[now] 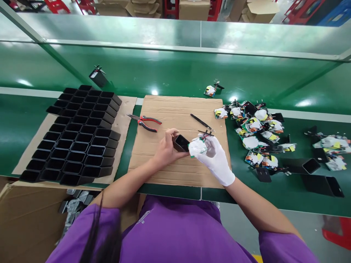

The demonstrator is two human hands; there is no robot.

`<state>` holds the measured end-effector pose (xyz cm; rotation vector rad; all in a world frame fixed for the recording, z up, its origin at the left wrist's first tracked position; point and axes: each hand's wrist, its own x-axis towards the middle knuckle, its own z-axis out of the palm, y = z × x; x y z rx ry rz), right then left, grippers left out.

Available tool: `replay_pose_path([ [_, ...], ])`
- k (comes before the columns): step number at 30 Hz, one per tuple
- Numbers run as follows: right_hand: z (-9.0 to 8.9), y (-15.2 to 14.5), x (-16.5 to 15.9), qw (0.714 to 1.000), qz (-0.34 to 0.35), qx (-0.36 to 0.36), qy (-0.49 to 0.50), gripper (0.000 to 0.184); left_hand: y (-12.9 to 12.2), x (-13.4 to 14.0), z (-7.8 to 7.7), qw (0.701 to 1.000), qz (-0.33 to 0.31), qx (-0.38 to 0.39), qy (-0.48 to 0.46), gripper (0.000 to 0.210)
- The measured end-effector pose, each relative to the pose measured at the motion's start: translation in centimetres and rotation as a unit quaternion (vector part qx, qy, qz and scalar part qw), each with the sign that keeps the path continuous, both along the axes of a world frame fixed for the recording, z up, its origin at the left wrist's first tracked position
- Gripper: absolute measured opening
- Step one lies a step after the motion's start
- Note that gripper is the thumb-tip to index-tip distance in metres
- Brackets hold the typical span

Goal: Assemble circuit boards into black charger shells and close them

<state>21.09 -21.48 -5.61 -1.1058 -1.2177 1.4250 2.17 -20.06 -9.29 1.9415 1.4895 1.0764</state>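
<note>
My bare left hand (168, 149) grips a black plastic case (181, 143), its open end turned to the right. In my white-gloved right hand (215, 157) is a circuit board (197, 147) topped with white filler, with dark wires and a plug end piece at its upper side. The board's left edge is right at the mouth of the case; whether they touch I cannot tell. Both are held over a cardboard sheet (164, 171). Red-and-black pliers (145, 121) lie on the sheet's left, and a thin black tool (201, 121) is above my right hand.
Rows of black cases (79, 146) stand at the left. Several circuit boards (253, 124) are heaped at the right, near two loose cases (322, 184). One board (210, 91) and a case with a plug (98, 77) lie farther back. A metal rail (175, 46) crosses behind.
</note>
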Motion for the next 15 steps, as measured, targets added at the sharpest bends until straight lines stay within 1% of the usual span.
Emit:
replay_pose_path([
  [2,-0.1,-0.2,-0.2,1.000,-0.018,0.002,-0.005,0.061,-0.3,0.2,0.4,1.000,0.006,-0.007,-0.005,0.078],
  [4,-0.3,-0.3,-0.4,0.999,-0.034,0.010,0.002,0.062,-0.5,0.4,0.7,1.000,-0.003,-0.024,-0.018,0.066],
  [7,-0.5,0.0,-0.4,0.999,-0.046,0.014,0.015,0.063,-0.6,0.5,0.7,0.995,-0.058,-0.052,-0.065,0.047],
  [9,-0.7,0.3,-0.3,0.999,-0.041,0.014,0.016,0.062,-0.5,0.3,0.7,0.988,-0.094,-0.066,-0.100,0.045],
  [11,-0.8,0.4,-0.1,0.999,-0.023,0.022,0.009,0.062,-0.3,-0.1,0.9,0.981,-0.127,-0.084,-0.116,0.046],
  [15,-0.8,0.3,0.4,0.999,0.020,0.041,-0.001,0.062,0.2,-1.4,1.7,0.960,-0.208,-0.131,-0.138,0.040],
])
